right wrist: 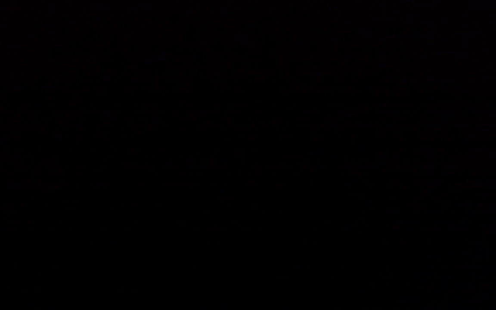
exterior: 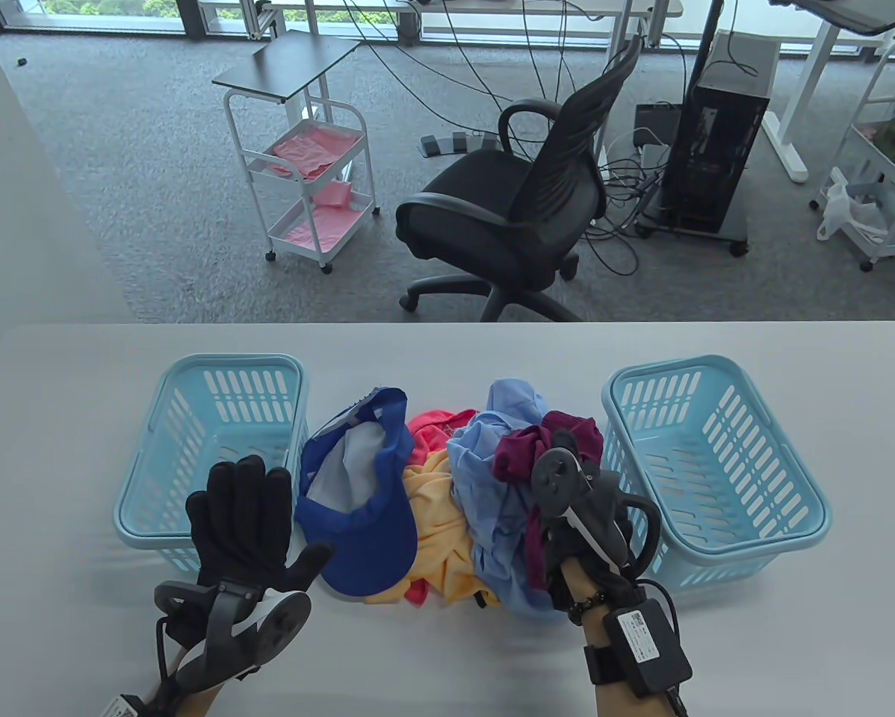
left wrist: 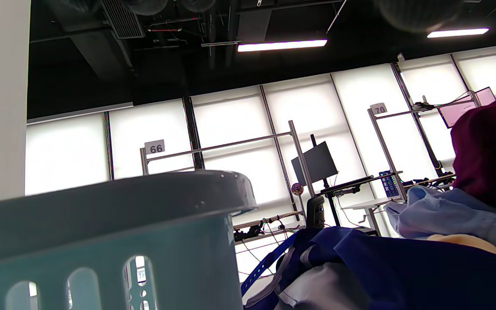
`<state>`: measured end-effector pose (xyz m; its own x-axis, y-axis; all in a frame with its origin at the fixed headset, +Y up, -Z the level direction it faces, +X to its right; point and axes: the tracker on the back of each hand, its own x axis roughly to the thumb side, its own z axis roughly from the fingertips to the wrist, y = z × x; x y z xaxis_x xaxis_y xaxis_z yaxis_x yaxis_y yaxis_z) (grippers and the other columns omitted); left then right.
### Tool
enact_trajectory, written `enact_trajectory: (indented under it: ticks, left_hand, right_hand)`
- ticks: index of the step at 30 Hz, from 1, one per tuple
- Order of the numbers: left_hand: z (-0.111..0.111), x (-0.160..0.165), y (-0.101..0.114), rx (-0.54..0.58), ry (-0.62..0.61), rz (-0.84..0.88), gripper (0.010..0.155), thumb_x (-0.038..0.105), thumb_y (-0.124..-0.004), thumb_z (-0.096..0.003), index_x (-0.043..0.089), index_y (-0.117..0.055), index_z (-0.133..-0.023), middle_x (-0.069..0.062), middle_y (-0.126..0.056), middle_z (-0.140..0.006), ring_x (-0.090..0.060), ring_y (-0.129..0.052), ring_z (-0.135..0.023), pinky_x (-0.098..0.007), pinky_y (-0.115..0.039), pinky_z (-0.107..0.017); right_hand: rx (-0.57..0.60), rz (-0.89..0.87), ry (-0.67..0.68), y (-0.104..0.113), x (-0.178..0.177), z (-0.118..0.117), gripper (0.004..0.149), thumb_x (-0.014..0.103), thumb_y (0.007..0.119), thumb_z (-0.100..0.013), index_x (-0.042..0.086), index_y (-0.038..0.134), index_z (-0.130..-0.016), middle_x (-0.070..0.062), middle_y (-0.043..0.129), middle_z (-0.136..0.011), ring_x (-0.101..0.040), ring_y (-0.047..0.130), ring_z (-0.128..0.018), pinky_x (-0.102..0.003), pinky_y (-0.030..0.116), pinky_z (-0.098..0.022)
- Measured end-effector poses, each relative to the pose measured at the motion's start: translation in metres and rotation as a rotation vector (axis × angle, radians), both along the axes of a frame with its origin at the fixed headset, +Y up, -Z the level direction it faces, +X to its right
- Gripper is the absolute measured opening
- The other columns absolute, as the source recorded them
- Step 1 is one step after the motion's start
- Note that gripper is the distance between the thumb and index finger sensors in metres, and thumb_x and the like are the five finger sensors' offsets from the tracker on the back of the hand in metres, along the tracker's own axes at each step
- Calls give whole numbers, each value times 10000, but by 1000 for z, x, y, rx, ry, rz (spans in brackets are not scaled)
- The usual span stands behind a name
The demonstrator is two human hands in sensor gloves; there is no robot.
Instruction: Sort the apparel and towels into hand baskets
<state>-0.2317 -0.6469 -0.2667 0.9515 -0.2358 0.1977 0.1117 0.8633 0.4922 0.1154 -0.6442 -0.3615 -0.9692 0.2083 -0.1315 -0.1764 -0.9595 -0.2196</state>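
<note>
Nearest the camera, the left hand is spread flat, palm forward, at 7 o'clock against the left basket of slotted pale-blue plastic. Right hand, its grip buried in the crumpled maroon cloth of the pile, cannot be judged; its wrist view is wholly black. Right basket sits at 4 o'clock on the bench

Two slotted baskets of glossy pale-blue plastic flank soft, crumpled cloth garments on a smooth, matt grey surface.
</note>
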Motion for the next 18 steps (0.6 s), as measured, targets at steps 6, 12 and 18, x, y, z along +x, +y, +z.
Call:
enact_trajectory:
  ticks: [6, 12, 18]
  left_hand:
    - [0, 0, 1, 9, 1, 4, 988, 663, -573, -529, 39, -123, -1150, -354, -227, -1190, -652, -370, -1075, -779, -440, -718]
    - [1, -1, 1, 12, 3, 6, 987, 662, -573, -530, 38, -124, -1150, -354, -227, -1190, -652, -370, -1075, -779, -440, -718]
    - [1, -2, 2, 19, 5, 11, 985, 661, -573, -530, 39, -126, -1150, -355, -228, -1190, -653, -370, -1074, -779, -439, -718]
  right_hand:
    - [157, -59, 8, 42, 0, 18, 549, 213, 829, -524, 181, 637, -1037, -300, 870, -829, -432, 1040, -553, -500, 933, -396]
    - [243, -57, 15, 87, 0, 32, 540, 214, 828, -526, 176, 649, -1034, -304, 871, -827, -433, 1040, -551, -498, 934, -391]
    - [281, 9, -17, 118, 13, 33, 537, 215, 827, -526, 179, 652, -1032, -302, 868, -832, -434, 1037, -555, -500, 930, -399]
